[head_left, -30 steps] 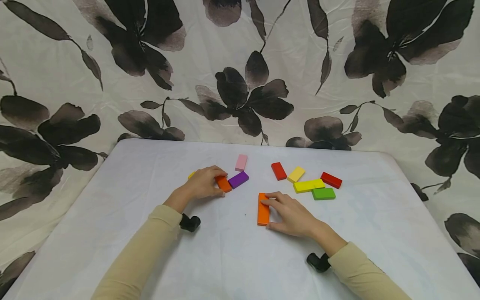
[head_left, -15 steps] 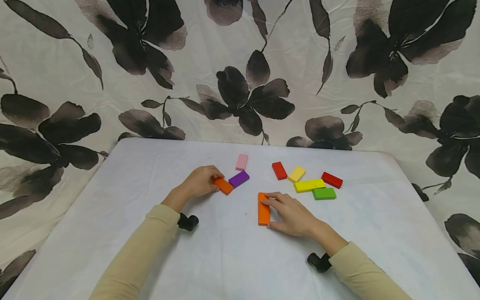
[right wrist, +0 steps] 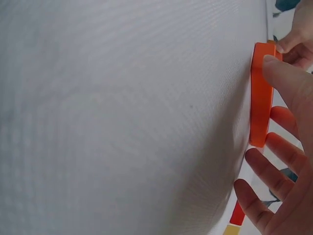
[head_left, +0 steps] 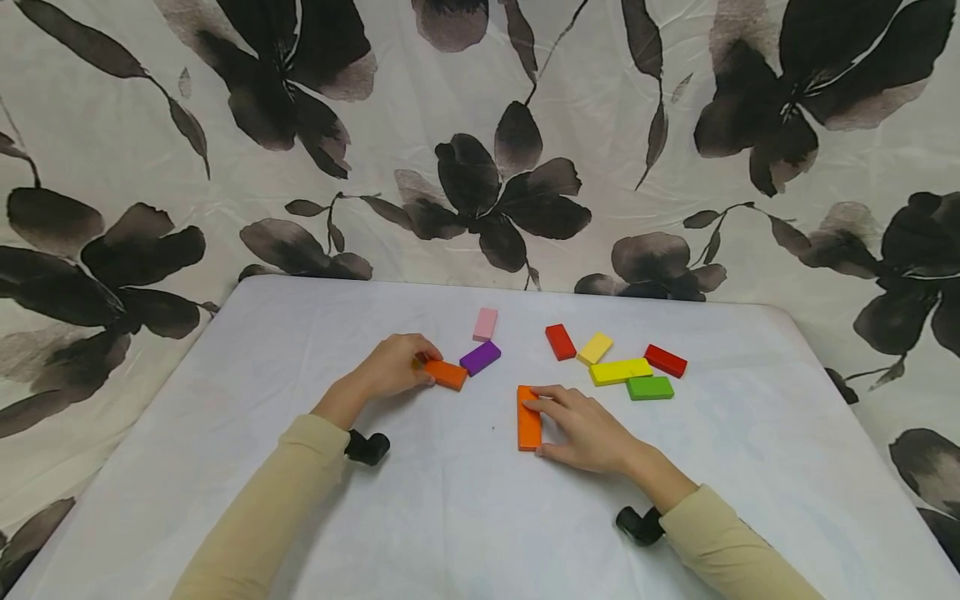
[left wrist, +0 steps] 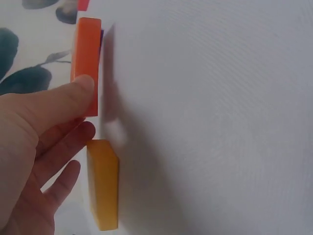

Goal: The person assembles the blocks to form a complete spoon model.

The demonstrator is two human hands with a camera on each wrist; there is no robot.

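Note:
My left hand (head_left: 386,367) pinches an orange block (head_left: 447,375), its thumb (left wrist: 84,88) lying along one side. The block's far end is right by the corner of a purple block (head_left: 480,358). Close to the fingers of that hand, a yellow block (left wrist: 103,186) shows in the left wrist view; the hand mostly hides it from the head camera. On the right, my right hand (head_left: 585,429) grips a second orange block (head_left: 528,429) lying lengthwise on the white tabletop, index finger on top and thumb at the near end. Its other fingers are spread.
A pink block (head_left: 485,324) lies behind the purple one. To the right is a loose group: a red block (head_left: 560,342), a pale yellow block (head_left: 595,348), a bright yellow block (head_left: 620,371), another red block (head_left: 665,361) and a green block (head_left: 650,388). Flowered cloth (head_left: 360,167) hangs behind.
My left hand has drawn back slightly to the left, and the orange block in it has turned to lie more crosswise. The yellow block's visible part has changed. The right hand stays in place.

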